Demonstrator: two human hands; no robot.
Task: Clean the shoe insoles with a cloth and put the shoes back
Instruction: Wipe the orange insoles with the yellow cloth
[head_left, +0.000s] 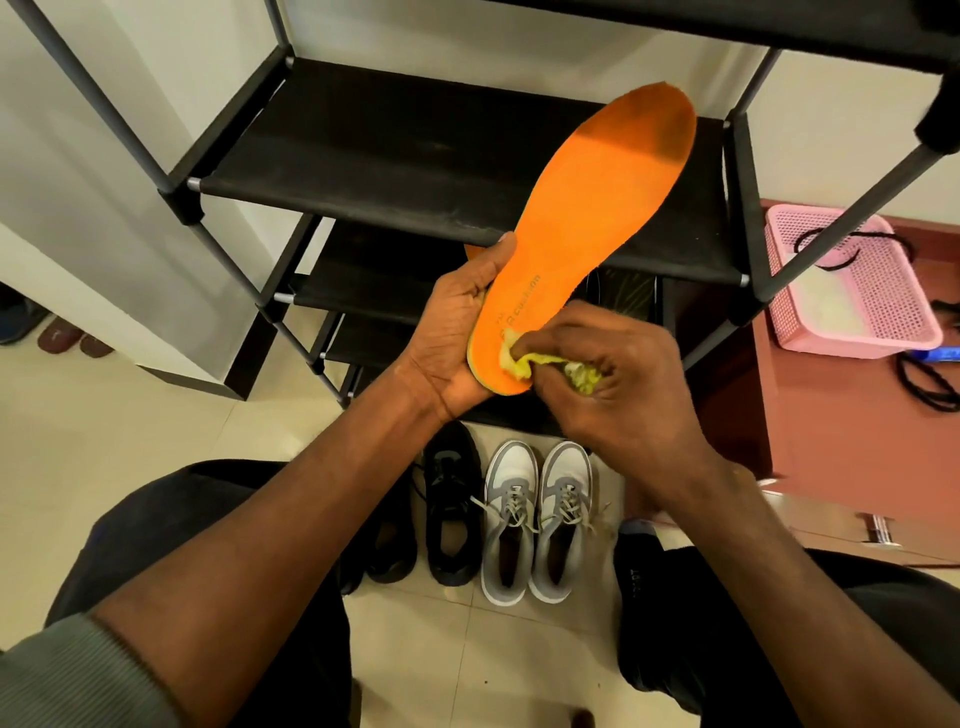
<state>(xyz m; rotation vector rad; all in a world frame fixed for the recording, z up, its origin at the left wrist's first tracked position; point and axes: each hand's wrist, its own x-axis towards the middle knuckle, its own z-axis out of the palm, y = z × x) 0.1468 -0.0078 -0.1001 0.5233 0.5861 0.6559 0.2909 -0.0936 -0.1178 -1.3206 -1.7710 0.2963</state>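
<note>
1. Orange insole (582, 228) in my left hand (457, 332), held by the heel; long axis runs up and away from me, toe over the black rack shelf (395, 156).
2. My right hand (608, 374) is clamped on the yellow cloth (519, 364), which is pressed on the heel end.
3. The rest of the insole lies up-right of the cloth; I'd wipe that way next.
4. Grey sneakers (537, 519) are on the floor below.

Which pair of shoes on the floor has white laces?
The grey pair, right of the black pair. Its white laces lie loose over grey-and-white uppers; the black shoes are dark all over.
</note>
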